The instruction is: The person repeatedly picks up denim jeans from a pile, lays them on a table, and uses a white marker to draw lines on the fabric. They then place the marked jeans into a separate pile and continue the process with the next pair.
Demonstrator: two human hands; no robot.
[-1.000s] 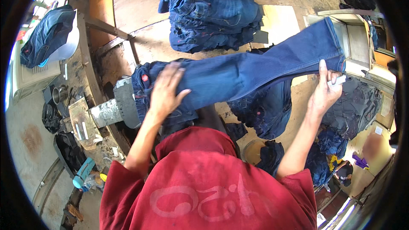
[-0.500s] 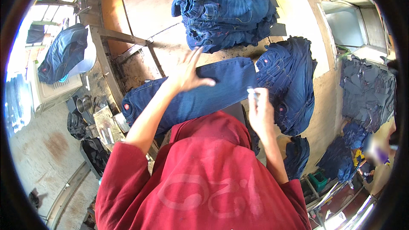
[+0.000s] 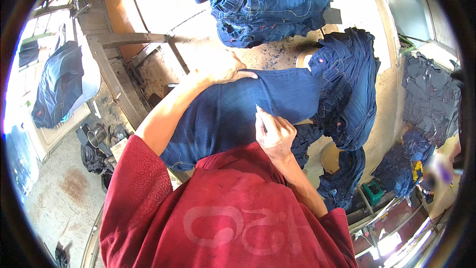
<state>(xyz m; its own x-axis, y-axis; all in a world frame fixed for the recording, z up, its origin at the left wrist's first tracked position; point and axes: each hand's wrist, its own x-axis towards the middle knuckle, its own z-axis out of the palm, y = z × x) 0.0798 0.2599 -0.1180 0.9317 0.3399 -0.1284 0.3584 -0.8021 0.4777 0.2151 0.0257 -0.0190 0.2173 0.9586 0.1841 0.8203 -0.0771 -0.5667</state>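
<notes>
A pair of dark blue jeans [image 3: 218,119] lies folded lengthwise across the table in front of me, one end toward the right. My left hand [image 3: 223,67] is at its far edge, with the fingers curled over the edge and the thumb stretched along the denim; the fingertips are partly hidden. Over the middle of the cloth is my right hand [image 3: 275,134], its fingers pinched together on a small, thin, pale thing [image 3: 257,106] whose tip points away from me. Its exact kind is too small to tell.
A tall stack of jeans [image 3: 272,7] stands at the far side. Another heap of jeans [image 3: 347,89] lies close on the right. Dark grey garments [image 3: 429,97] are farther right, near a green basket [image 3: 372,192]. A wooden frame [image 3: 111,64] and a metal cup [image 3: 96,135] are at left.
My left hand has come down from open above the denim to its far edge. My right hand has moved left and nearer, over the cloth. The jeans have shifted right.
</notes>
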